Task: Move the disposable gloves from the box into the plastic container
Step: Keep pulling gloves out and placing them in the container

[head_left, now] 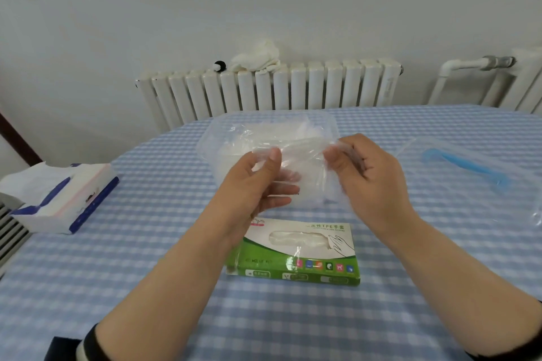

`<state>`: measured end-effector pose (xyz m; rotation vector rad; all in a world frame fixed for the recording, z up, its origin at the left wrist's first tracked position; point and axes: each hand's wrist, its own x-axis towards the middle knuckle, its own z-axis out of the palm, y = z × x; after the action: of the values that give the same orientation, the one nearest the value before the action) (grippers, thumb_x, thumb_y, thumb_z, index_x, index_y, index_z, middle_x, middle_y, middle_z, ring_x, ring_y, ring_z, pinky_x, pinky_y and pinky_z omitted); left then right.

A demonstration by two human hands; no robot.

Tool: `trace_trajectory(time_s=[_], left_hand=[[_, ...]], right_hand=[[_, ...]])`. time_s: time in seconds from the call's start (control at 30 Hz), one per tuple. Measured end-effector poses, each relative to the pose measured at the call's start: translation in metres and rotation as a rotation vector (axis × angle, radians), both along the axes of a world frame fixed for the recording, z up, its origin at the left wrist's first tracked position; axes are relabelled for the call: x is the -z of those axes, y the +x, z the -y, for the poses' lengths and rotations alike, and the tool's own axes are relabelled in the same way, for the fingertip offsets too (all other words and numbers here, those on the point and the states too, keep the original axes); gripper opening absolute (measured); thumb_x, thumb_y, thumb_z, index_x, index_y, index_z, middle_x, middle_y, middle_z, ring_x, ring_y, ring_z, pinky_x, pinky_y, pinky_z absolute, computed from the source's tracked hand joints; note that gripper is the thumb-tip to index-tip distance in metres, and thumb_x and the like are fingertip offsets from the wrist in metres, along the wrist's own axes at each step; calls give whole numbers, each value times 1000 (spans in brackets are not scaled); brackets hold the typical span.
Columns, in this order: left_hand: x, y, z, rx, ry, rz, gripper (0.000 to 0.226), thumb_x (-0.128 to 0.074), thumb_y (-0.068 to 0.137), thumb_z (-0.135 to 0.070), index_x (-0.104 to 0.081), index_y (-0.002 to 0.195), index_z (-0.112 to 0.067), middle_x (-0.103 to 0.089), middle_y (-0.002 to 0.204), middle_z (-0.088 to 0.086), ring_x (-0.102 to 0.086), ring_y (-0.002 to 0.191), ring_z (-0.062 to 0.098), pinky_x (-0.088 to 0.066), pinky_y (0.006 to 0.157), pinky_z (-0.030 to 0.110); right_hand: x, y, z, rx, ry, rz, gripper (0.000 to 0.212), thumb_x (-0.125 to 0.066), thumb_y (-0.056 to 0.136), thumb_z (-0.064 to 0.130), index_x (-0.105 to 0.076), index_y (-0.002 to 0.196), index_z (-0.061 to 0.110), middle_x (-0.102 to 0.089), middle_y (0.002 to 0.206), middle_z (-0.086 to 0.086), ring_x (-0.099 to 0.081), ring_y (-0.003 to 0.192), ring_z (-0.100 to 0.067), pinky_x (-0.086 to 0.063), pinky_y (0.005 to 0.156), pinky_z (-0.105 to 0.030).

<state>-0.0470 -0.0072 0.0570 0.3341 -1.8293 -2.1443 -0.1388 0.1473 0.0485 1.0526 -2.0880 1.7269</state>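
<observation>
A green and white glove box (296,255) lies flat on the checked tablecloth near me, with gloves showing through its top opening. Behind it stands a clear plastic container (223,132) with several thin gloves inside. Between box and container, both hands hold one transparent disposable glove (305,155) stretched in the air. My left hand (258,182) pinches its left edge between thumb and fingers. My right hand (369,176) pinches its right edge.
A tissue pack (64,199) in white and blue sits at the table's left edge. A clear lid with a blue strip (466,167) lies at the right. A white radiator (269,88) with a cloth on it stands behind the table.
</observation>
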Motion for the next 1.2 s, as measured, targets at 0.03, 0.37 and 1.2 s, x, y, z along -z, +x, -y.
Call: trace_trajectory(time_s=[0.03, 0.37, 1.2], left_hand=[[0, 0, 2, 10, 3, 9, 47, -63, 70, -48, -55, 100, -13, -72, 80, 7, -69, 70, 18, -57, 61, 25], [-12, 12, 27, 217, -117, 19, 27, -75, 72, -17, -76, 98, -24, -59, 86, 13, -59, 66, 16, -56, 65, 24], [-74, -70, 37, -170, -925, 27, 15, -59, 96, -27, -69, 90, -17, -62, 72, -10, -44, 50, 1, -40, 52, 15]], right_hand=[[1, 0, 1, -17, -9, -62, 16, -59, 94, 33, -56, 79, 30, -59, 69, 17, -53, 59, -2, -39, 56, -10], [-14, -7, -3, -619, -271, 698, 31, -80, 68, 17, -51, 78, 20, -67, 109, 5, -66, 95, -22, -55, 70, -32], [-35, -19, -18, 17, -173, 294, 38, -60, 86, -6, -57, 97, 31, -60, 98, 13, -47, 46, -1, -40, 50, -14]])
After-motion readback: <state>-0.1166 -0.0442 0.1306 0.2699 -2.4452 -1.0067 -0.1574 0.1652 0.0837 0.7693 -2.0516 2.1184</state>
